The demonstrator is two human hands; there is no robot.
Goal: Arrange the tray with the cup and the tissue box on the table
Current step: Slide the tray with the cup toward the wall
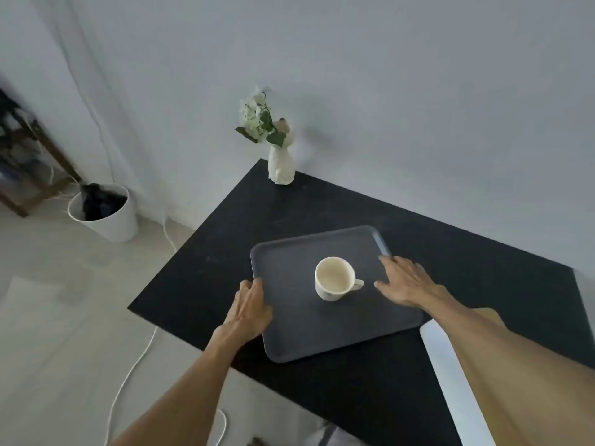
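A dark grey tray (322, 329) lies flat on the black table (322, 201), turned at a slight angle. A cream cup (335, 278) stands upright near the tray's middle, its handle pointing right. My left hand (251, 307) grips the tray's left rim with the fingers curled over the edge. My right hand (405, 281) rests over the tray's right rim with the fingers spread, the thumb near the cup's handle. A white flat-sided object (447, 365), possibly the tissue box, lies at the table's near right edge, partly hidden by my right forearm.
A white vase with flowers (280, 165) stands at the table's far corner against the wall. On the floor to the left are a white bin (106, 214) and a white cable (135, 365). Bare table surface lies behind and to the right of the tray.
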